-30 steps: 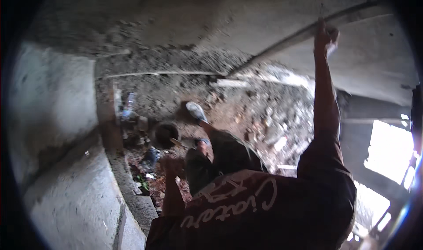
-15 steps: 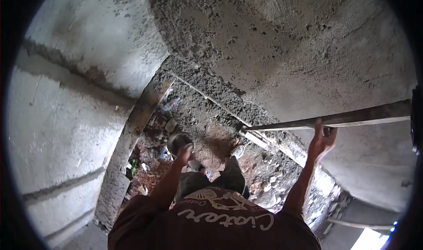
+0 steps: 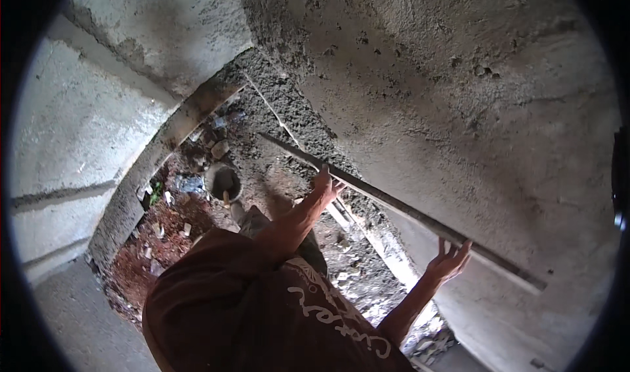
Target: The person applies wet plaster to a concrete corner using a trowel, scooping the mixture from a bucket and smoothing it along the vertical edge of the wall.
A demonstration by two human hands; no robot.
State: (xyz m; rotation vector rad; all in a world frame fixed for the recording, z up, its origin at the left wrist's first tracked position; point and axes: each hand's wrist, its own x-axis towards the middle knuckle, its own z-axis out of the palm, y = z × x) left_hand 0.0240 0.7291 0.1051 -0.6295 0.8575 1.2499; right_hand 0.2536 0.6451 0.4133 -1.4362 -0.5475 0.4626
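Note:
A long grey straightedge (image 3: 394, 205) runs slantwise in front of the plastered wall, from the middle of the view down to the right. My left hand (image 3: 323, 187) is closed around it nearer its upper end, thumb on top. Toward the lower right end my right hand (image 3: 448, 262) holds it from below, with its fingertips up against the bar. Whether the bar touches the wall I cannot tell. A round bucket (image 3: 213, 183) stands on the ground to the left of my left hand, with a light-coloured handle (image 3: 226, 198) sticking out of it.
The large rough grey wall (image 3: 492, 129) rises on the right, and another wall (image 3: 85, 136) with ledges stands on the left. Wet-looking mortar (image 3: 282, 93) lies along the wall's foot. Rubble (image 3: 220, 149) and reddish soil (image 3: 141, 260) cover the ground, and a pale strip (image 3: 387, 247) runs below the bar.
My left hand has left the bucket area and taken hold of the straightedge. The bar has swung to a downward-right slant, and my right hand has moved lower along with it.

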